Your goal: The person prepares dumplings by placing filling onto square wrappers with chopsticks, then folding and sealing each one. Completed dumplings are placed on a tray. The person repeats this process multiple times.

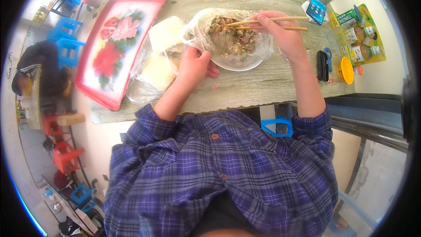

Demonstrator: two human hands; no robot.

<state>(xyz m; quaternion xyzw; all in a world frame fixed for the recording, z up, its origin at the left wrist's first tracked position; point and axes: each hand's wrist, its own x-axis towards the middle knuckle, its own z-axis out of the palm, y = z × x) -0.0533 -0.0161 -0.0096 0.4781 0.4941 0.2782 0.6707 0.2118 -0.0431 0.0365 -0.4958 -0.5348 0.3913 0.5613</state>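
Note:
My right hand point(279, 33) grips a pair of wooden chopsticks point(289, 18), their tips in a minced filling flecked with green point(235, 39). The filling sits in a white bowl point(243, 67) lined with a clear plastic bag point(200, 23). At the bowl's left side is my left hand point(194, 65), its fingers curled and the thumb bent against them; whether something thin is pinched there cannot be made out. Left of that hand lie two pale stacks of what look like dough wrappers, an upper stack point(167, 33) and a lower stack point(158, 70), in clear plastic.
A red-rimmed floral tray point(110, 52) lies on the wooden table point(256, 92) at left. To the right are a phone point(316, 10), a black case point(322, 65), a yellow bowl point(345, 70) and several jars point(357, 36). Beyond the tray, a person point(39, 62) sits near plastic stools point(67, 52).

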